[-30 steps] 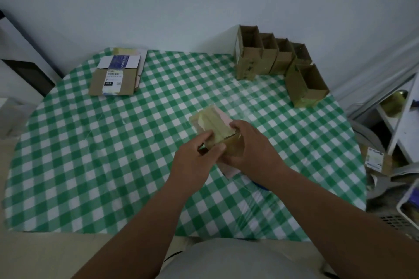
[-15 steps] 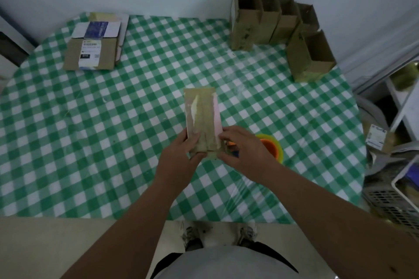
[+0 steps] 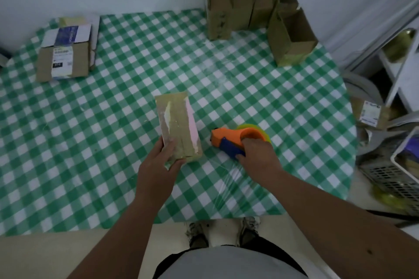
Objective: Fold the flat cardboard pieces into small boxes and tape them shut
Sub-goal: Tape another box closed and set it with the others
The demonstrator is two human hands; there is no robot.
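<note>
Left hand (image 3: 158, 161) grips the folded cardboard box (image 3: 178, 125) (near end). Right hand (image 3: 258, 156) grasps the tape dispenser (image 3: 235, 139) on the table (image 3: 113, 108).

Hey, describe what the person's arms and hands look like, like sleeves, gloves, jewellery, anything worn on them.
Both forearms are bare right up to the frame's bottom edge, with no sleeves in view. The left hand and right hand wear no gloves, and no rings, watch or bracelets show. A small dark mark sits on the right forearm.
</note>
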